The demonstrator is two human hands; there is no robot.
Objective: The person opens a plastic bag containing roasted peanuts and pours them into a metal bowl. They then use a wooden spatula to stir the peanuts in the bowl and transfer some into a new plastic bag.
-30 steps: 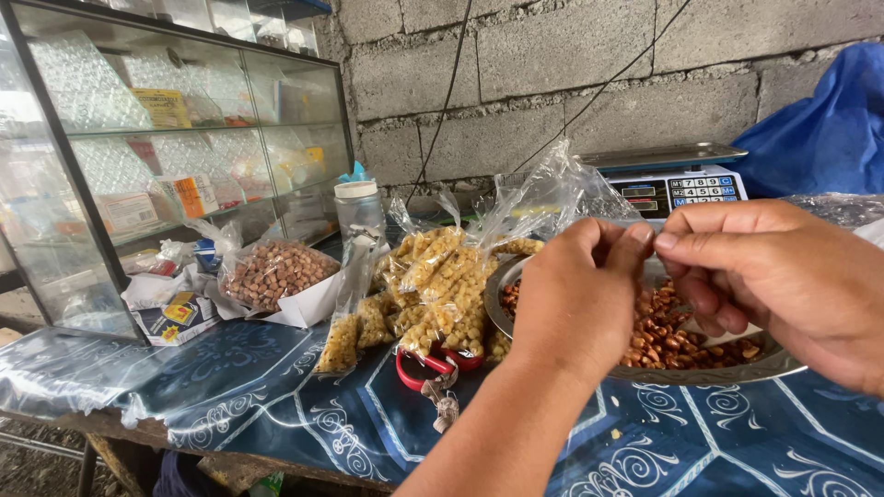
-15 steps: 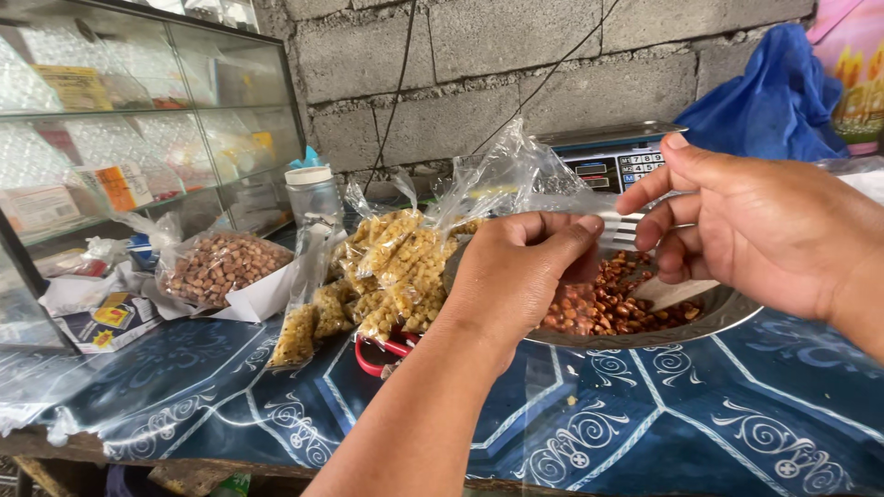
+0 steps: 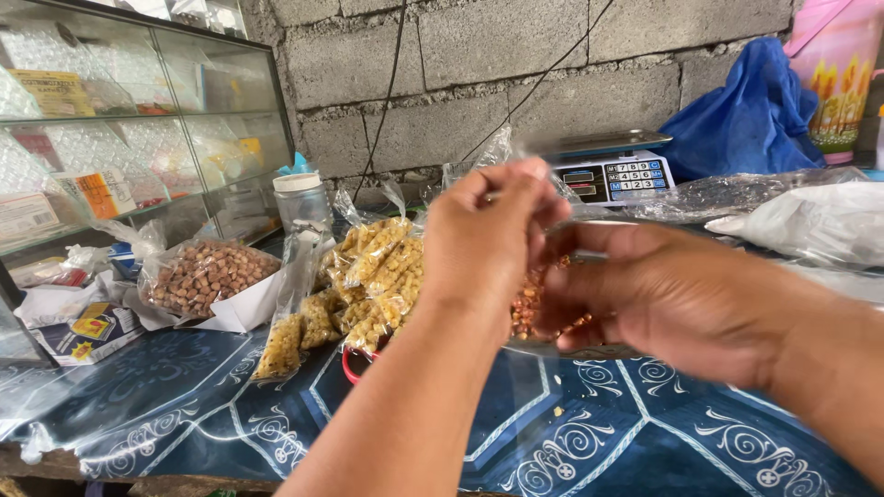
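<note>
The small clear plastic bag stood upright above the nut bowl, its mouth pinched shut in my left hand, while my right hand (blurred, contents unclear) hovered half-curled just beside it.

Scale behind snack packets (left: cabinet)

Table cover: deep blue, white scrollwork inside hexagon outlines.
Small packets: clear plastic, yellow-gold kernels within.
Nuts in the bowl: reddish-brown, orange flecks.
Large bag: clear plastic, brown pieces, on white paper.
Jar: translucent, white lid, blue cap.
Scale: grey top, blue-and-white keypad.
Cloth: bright blue.
Wall: grey block, pale mortar.
Scissor handles: red.
</note>
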